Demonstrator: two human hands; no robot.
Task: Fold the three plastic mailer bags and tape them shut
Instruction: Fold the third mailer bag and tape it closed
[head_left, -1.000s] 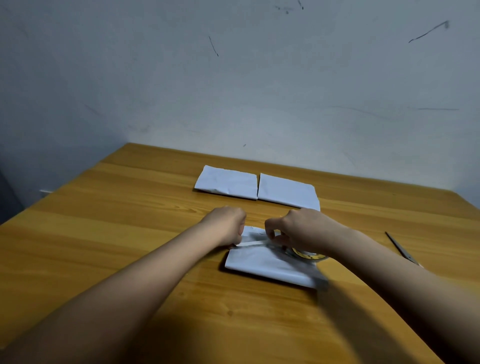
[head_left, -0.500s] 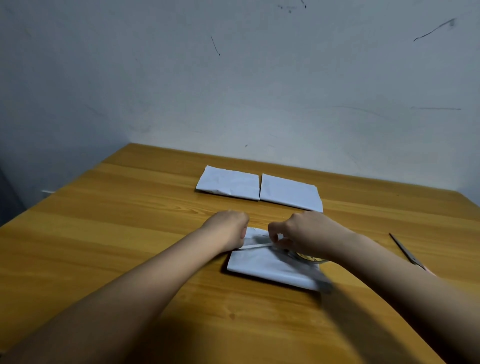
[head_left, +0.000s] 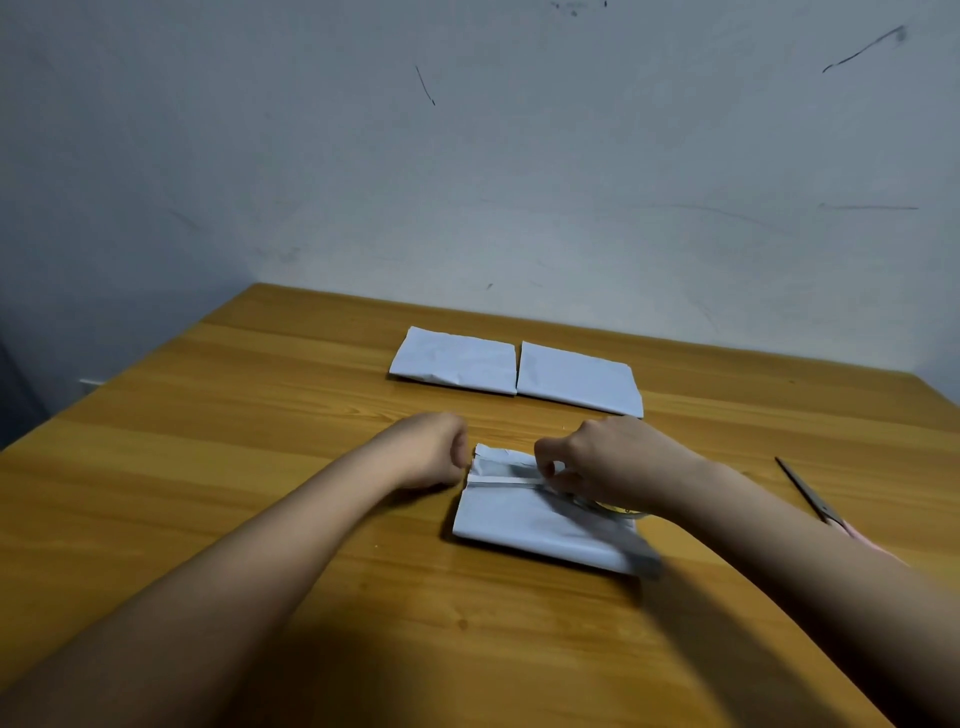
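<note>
Two folded white mailer bags (head_left: 454, 359) (head_left: 577, 378) lie side by side at the back of the wooden table (head_left: 218, 467). A third folded bag (head_left: 524, 522) lies nearer, between my hands. A strip of tape (head_left: 504, 481) runs taut across its upper part. My left hand (head_left: 428, 452) is curled at the bag's left edge and pinches the strip's left end. My right hand (head_left: 605, 460) grips the tape roll (head_left: 621, 512) over the bag's right side; most of the roll is hidden under the hand.
Scissors (head_left: 810, 493) lie on the table to the right, beyond my right forearm. A grey wall stands right behind the table's far edge. The table's left edge drops off at the far left.
My left hand has slid slightly left, uncovering the bag's top left corner. The tape strip now shows longer between my hands. The two far bags have not moved.
</note>
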